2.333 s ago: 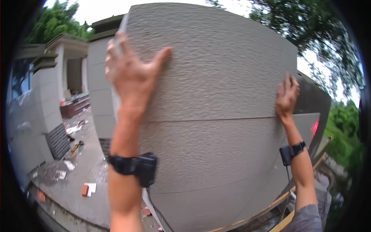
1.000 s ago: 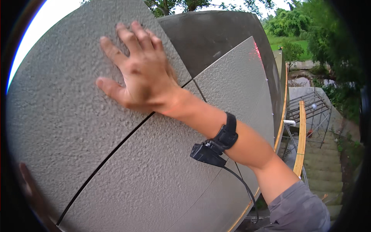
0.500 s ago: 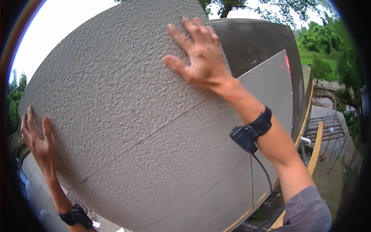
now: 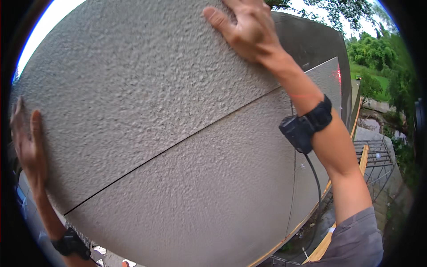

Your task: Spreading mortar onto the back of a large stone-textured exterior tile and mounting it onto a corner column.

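A large grey rough-textured panel (image 4: 133, 89) fills the upper middle of the view. Along a slanting dark seam it meets a lower panel (image 4: 191, 196) of the same finish. At the upper panel's left edge rests my left hand (image 4: 29, 147), fingers stretched upward and thumb apart. My right hand (image 4: 249, 31) is laid flat on the upper panel near its right side, thumb spread; its fingertips run out of the top of the picture. Neither hand is closed. Each wrist wears a black strapped device, and a cable hangs from the right one (image 4: 299, 132).
Behind the panels on the right is a dark grey wall surface (image 4: 307, 40). Red light (image 4: 339, 74) marks a smaller panel's edge. A wooden strip (image 4: 284, 242) runs below; a timber (image 4: 324, 247) and metal rack (image 4: 373, 153) stand at the right, with trees beyond.
The view has shifted closer, and both hands sit higher in it. The seam between the panels looks darker and wider. My right fingertips have left the picture; both hands stay against the panel.
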The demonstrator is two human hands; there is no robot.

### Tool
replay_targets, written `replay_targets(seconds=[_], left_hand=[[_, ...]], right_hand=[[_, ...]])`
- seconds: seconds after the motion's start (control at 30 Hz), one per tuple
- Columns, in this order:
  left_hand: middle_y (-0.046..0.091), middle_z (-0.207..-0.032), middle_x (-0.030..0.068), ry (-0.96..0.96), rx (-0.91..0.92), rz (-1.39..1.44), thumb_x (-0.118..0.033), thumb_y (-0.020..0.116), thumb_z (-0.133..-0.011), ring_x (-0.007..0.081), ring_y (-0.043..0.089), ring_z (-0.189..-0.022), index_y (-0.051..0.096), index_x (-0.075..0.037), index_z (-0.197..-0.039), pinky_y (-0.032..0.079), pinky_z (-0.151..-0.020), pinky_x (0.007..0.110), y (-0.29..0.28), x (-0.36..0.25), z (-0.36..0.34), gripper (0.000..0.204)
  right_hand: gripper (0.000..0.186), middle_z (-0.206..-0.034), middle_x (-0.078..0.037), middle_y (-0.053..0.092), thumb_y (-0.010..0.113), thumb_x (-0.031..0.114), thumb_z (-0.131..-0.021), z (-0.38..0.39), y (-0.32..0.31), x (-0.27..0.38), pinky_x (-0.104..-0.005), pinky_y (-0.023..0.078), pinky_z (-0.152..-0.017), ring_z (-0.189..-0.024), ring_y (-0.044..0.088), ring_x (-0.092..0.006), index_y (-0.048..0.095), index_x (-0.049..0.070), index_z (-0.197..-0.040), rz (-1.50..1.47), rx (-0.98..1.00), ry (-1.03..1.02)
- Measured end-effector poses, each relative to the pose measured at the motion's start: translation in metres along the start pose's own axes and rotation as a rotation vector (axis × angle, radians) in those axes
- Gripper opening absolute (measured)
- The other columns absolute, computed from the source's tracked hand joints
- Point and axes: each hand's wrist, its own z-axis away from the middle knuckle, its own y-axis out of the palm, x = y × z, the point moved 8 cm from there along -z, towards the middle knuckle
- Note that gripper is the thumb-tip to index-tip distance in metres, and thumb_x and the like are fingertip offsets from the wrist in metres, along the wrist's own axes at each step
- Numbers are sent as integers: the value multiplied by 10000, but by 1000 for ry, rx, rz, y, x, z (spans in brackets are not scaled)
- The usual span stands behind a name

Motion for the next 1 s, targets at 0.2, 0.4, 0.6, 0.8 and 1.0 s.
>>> replay_targets(seconds=[0.2,0.4,0.6,0.8,1.0], left_hand=[[279,-1673,181,-63,38,-45,-696,413,-1007,406,186,-1562,356,-194,-1607,143,-1262,593,-17,-25,1,785],[284,-1659,227,-149,122,102,-686,445,-1000,409,188,-1562,345,-48,-1591,136,-1275,541,-28,-24,18,875],[297,-1647,245,-142,111,136,-667,465,-1005,405,212,-1556,365,-13,-1573,169,-1273,523,-31,-22,26,872],[339,-1629,254,-120,45,124,-662,483,-996,410,277,-1535,414,-14,-1549,222,-1256,527,-39,-14,27,855],[370,-1616,244,-189,1,191,-600,498,-1017,395,309,-1524,436,4,-1529,248,-1245,517,-48,-7,18,794]], right_hand=[[797,-1626,-219,362,453,695,-973,0,10,-8,-537,201,-1252,-1536,259,-412,478,150,-1554,54,-124,-128],[774,-1625,-217,364,444,692,-984,25,7,5,-542,199,-1251,-1531,275,-411,493,161,-1545,37,-44,-165],[780,-1625,-221,363,446,701,-991,33,9,8,-546,175,-1252,-1524,277,-427,489,157,-1547,41,-57,-189],[746,-1617,-236,379,481,624,-998,35,-1,15,-542,218,-1237,-1512,309,-433,483,118,-1546,78,-80,-223],[724,-1554,-251,459,524,603,-993,17,-7,28,-501,259,-1227,-1465,383,-441,538,86,-1499,-57,-163,-309]])
